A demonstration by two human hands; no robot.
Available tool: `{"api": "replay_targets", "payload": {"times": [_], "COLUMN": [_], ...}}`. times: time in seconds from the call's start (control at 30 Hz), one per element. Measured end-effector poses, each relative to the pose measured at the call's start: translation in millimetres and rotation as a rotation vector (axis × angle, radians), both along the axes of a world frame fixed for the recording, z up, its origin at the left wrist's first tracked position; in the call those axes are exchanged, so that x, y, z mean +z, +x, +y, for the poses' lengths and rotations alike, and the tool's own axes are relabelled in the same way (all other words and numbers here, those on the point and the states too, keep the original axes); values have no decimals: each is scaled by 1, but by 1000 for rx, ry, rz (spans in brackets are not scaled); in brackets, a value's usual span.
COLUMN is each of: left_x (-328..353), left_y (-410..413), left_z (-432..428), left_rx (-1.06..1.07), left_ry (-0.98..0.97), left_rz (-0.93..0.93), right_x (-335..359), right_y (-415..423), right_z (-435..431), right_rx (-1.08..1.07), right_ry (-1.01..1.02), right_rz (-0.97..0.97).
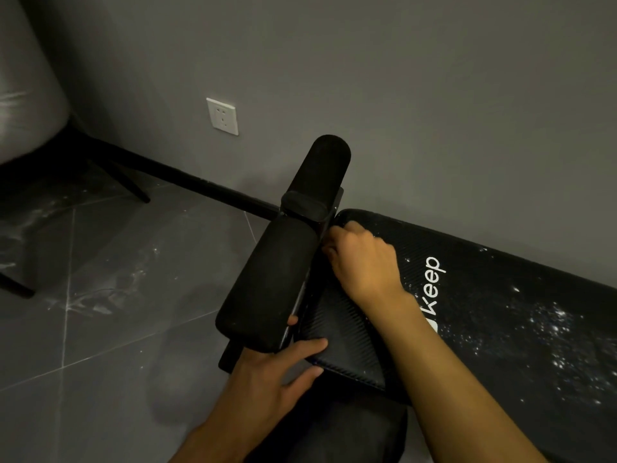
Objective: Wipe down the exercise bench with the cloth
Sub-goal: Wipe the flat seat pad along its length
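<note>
Left hand [277, 372], at 6 o'clock, is lying spread, straight fingers touching the bench [500, 312] pad's near corner. Bench is stretching from centre toward 4 o'clock. Right hand [364, 262] is curling at the pad's end beside the roller [267, 285]; whether it is pinching anything, cannot tell.

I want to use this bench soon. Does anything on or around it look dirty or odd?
Yes. White specks are scattered over the black bench pad to the right of the Keep logo, like dust or dried residue. Whitish smears also mark the grey floor tiles on the left.
</note>
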State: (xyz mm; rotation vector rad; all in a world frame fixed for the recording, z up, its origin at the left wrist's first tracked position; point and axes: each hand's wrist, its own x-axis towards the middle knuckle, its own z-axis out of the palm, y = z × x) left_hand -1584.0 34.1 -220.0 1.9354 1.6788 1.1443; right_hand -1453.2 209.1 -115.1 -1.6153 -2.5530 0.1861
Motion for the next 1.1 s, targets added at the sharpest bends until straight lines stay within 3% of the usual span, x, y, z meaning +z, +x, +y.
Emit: {"api": "replay_targets", "payload": {"times": [0.1,0.23,0.43,0.57,0.8,1.03,1.1], "left_x": [0,-1,0,12,27,39,39], "left_y": [0,1,3,5,15,30,33], "left_z": [-1,-1,-3,-5,6,42,49], "left_rx": [2,5,17,25,15,-61,-46], "left_ry": [-25,-19,-27,-94,-124,-186,-171], "left_rz": [7,26,33,81,169,155,116], "right_x": [3,12,8,8,5,5,4], "right_y": [-5,8,3,22,48,60,57], "right_z": [-10,-40,-36,-60,-36,-57,-43], "right_rx": [65,290,130,221,-87,45,33], "right_ry": [-58,-310,-54,-265,-62,-250,-221], "right_rz": [-72,-32,-60,44,69,149,147]}}
